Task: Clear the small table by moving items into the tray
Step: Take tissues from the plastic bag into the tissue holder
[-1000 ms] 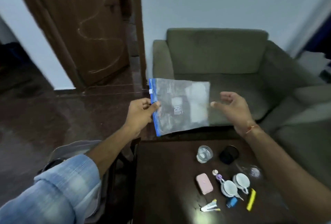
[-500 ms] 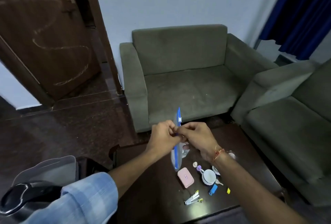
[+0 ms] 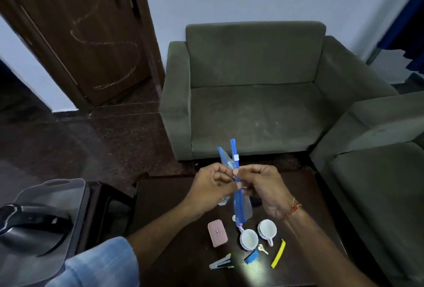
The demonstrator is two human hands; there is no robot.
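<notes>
A clear zip bag (image 3: 238,204) with a blue strip hangs edge-on above the dark table (image 3: 174,206), pinched at its top between the left hand (image 3: 212,188) and right hand (image 3: 260,187). Below, at 6 o'clock, lie a pink case (image 3: 217,233), two white cups (image 3: 258,234), a stapler (image 3: 221,263) and a yellow clip (image 3: 278,253). Since half a second ago the blue strip has split into two ends.
</notes>
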